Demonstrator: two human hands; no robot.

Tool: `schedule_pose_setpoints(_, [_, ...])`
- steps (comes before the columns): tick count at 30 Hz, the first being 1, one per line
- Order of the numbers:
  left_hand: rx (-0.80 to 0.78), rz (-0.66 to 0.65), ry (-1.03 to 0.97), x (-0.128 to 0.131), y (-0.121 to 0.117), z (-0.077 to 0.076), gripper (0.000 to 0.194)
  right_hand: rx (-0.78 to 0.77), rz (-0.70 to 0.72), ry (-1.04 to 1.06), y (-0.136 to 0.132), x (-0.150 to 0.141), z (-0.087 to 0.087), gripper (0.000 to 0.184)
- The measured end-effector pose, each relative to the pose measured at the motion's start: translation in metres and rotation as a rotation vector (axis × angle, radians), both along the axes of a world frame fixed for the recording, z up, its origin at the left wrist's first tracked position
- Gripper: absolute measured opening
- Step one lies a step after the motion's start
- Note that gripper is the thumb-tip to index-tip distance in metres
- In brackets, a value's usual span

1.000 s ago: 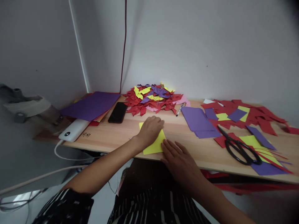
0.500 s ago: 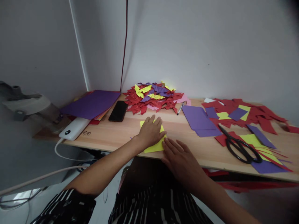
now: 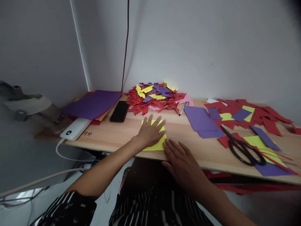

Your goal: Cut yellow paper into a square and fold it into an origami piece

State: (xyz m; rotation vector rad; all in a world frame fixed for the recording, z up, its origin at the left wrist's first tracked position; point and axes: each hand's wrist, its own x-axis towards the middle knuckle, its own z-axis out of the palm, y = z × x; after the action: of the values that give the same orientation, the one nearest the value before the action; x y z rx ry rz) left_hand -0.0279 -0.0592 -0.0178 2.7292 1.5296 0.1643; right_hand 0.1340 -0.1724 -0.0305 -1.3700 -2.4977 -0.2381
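Paper (image 3: 155, 147) lies beneath the left hand (image 3: 150, 134), now spread wider, and the flat right hand (image 3: 179, 158) apparently touches its yellow edge.

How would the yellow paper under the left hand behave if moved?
The yellow paper looks thin, so probably light. It likely folds easily, like the creased pieces behind. Lying flat, it may slide on the smooth tabletop.

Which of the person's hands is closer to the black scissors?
The right hand: it lies at the right edge of the yellow paper, to the left of the scissors. The left hand is spread on that paper, farther left.
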Motion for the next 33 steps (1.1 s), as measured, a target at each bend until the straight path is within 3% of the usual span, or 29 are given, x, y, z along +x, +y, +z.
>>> schedule_pose_setpoints(13, [0.121, 0.049, -0.049, 0.014, 0.017, 0.002, 0.046, 0.033, 0.022, 0.012, -0.013, 0.005, -0.001, 0.044])
schedule_pose_setpoints(16, [0.07, 0.004, -0.105, 0.001, -0.002, 0.012, 0.051, 0.062, 0.045, 0.0, -0.014, 0.008, -0.004, 0.041])
schedule_pose_setpoints(19, [-0.035, -0.156, -0.154, -0.023, -0.039, 0.02, 0.061, 0.121, 0.059, 0.003, -0.012, 0.01, -0.01, 0.04])
schedule_pose_setpoints(22, [-0.097, -0.267, -0.139, -0.049, -0.072, 0.016, 0.086, 0.18, 0.066, 0.03, -0.008, 0.011, -0.018, 0.039])
schedule_pose_setpoints(28, [0.053, -0.311, -0.05, -0.07, -0.087, -0.008, 0.065, 0.259, 0.111, 0.175, -0.006, 0.019, -0.026, 0.035])
schedule_pose_setpoints(33, [0.103, -0.379, -0.129, -0.071, -0.089, -0.011, 0.052, 0.275, 0.166, 0.268, -0.009, 0.029, -0.026, 0.033])
